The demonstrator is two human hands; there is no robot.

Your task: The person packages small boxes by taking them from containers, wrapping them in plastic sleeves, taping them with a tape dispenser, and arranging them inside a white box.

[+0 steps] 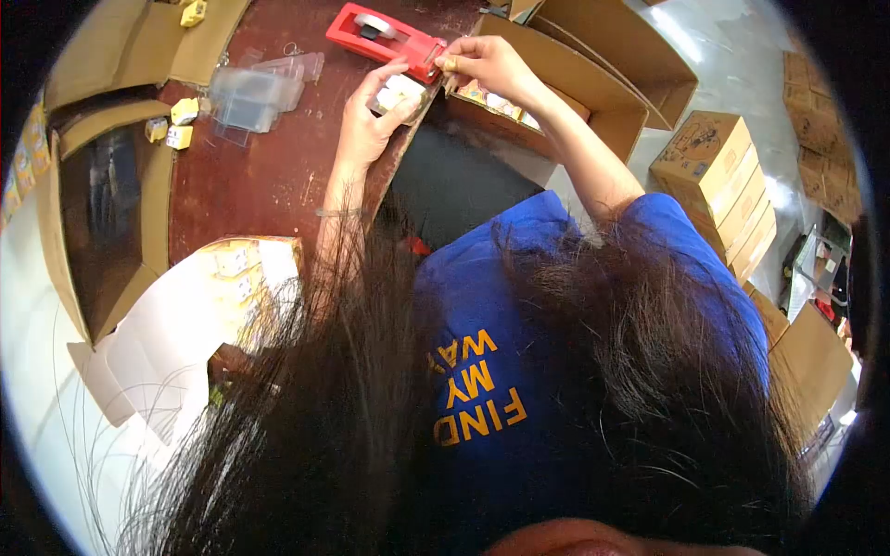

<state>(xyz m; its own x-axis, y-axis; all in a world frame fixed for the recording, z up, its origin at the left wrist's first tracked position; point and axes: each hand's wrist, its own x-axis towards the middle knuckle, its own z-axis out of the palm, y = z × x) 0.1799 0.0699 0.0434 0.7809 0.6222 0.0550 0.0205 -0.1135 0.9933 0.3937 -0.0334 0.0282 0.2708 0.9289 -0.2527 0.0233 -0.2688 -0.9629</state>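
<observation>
From my remote view, the left hand (pixel 362 130) grips a small pale box (pixel 404 91) at the right edge of the tabletop (pixel 264 190), its fingers hiding part of it. The right hand's (pixel 491 69) grip is pressed together at the red tape dispenser (pixel 422 58); I can't discern anything pinched.

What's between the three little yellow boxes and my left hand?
Clear plastic packaging lies there, then bare red-brown tabletop nearer the left hand, in the head view.
</observation>
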